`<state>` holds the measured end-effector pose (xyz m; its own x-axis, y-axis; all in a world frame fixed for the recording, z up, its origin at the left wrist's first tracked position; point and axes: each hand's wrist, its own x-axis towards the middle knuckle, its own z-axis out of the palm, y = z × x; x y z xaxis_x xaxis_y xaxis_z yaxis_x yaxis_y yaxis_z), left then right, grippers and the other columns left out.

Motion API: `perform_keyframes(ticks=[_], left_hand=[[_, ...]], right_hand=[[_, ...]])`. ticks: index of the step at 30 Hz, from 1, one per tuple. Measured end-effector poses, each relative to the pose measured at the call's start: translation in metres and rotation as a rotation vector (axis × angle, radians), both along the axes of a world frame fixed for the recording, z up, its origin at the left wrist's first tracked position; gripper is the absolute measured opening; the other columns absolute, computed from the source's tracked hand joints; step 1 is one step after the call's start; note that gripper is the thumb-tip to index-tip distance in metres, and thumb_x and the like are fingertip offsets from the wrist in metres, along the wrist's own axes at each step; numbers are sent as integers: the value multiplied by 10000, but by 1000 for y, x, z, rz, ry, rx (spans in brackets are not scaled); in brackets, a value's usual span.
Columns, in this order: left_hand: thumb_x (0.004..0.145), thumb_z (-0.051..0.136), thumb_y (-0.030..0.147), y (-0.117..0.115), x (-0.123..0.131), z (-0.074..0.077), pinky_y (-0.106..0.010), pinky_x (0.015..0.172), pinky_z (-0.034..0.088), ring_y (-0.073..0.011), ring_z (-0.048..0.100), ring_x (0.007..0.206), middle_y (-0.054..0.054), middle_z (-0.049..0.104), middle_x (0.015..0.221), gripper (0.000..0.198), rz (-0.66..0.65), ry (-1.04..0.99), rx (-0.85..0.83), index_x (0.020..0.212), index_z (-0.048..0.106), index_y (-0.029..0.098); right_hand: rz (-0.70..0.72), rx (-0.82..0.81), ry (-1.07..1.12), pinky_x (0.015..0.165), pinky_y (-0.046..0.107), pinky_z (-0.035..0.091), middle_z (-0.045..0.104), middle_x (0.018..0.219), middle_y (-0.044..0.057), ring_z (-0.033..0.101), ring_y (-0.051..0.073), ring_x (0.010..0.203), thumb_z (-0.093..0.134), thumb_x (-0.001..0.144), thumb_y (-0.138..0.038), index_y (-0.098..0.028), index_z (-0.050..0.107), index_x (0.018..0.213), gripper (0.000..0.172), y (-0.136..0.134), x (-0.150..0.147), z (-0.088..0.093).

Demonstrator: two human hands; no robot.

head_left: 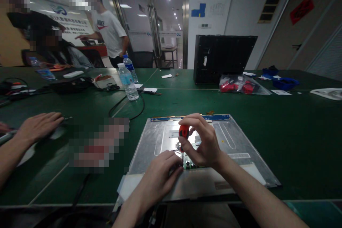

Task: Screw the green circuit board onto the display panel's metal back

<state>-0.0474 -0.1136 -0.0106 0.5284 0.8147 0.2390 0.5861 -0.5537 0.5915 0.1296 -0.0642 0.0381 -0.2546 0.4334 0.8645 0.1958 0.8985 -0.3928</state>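
Observation:
A metal display panel [149, 146] lies flat on the green table, with a blue circuit strip [221, 117] along its far edge. Near its middle sits a small green circuit board [190, 165]. My right hand [204, 139] grips a red and black screwdriver [184, 131] by its handle; the shaft points straight down at the board's left part. Beside the tip, my left hand [162, 171] rests on the panel with its fingers bent together at the board's left edge. Whatever its fingertips hold, if anything, is hidden.
Two water bottles [128, 82] stand beyond the panel to the left. A black monitor-like case [224, 58] and a plastic bag of red parts [242, 86] are at the back right. Another person's hand [40, 126] lies at the left. More people are behind the table.

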Motion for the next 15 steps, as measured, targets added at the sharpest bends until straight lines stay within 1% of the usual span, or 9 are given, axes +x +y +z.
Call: perform_keyframes(ticks=[4,8,11,15], left_hand=[[915,472,151,-1,1,3,-325,775,484,-220,599,911,-56,660,969,190,-3,-11,-13,993,634,210],[926,479,167,-1,0,1,-321,769,477,-214,595,888,-55,657,953,164,5,4,-8,975,632,205],[931,480,176,-1,0,0,-315,763,475,-211,596,878,-49,651,934,159,12,6,-13,963,633,205],[929,477,188,0,-1,-1,-313,756,474,-214,596,880,-49,647,931,162,15,13,-25,966,634,203]], right_hand=[[-18,19,-19,594,274,542,604,903,40,599,156,771,640,836,-257,-217,543,1132,314,1,-1,-1],[-21,32,-20,590,274,530,629,850,27,601,154,740,587,839,-197,-215,546,1135,300,1,-2,0],[-23,35,-20,602,282,530,655,855,39,610,153,725,547,821,-156,-194,553,1144,325,0,-1,1],[-19,35,-18,612,286,543,680,872,48,636,159,737,527,810,-152,-189,558,1155,349,0,-1,1]])
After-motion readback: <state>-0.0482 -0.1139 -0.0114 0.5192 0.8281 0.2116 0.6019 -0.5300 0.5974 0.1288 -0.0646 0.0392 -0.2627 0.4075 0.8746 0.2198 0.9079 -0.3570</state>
